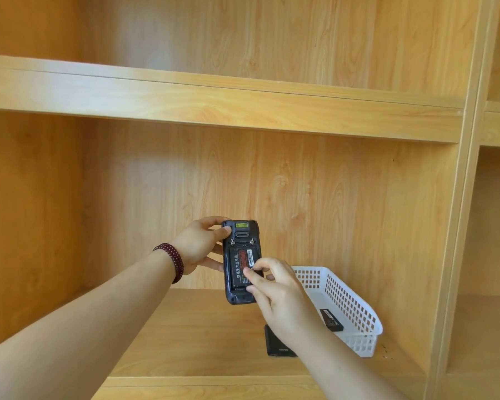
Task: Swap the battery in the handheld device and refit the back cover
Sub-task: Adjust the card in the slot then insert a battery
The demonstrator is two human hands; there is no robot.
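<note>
My left hand (198,246) grips the dark handheld device (241,235) by its left side and top, back facing me, cover off. A black battery (238,265) with a red label sits in the open bay. My right hand (280,293) has its fingertips on the battery's right edge, thumb and forefinger curled at it. The black back cover (276,346) lies flat on the shelf below my right wrist, partly hidden. A second black battery (332,319) lies inside the white basket.
A white perforated plastic basket (350,301) stands on the wooden shelf board (191,336) at the right. Another shelf board (214,102) runs above, and an upright panel (459,226) closes the bay on the right.
</note>
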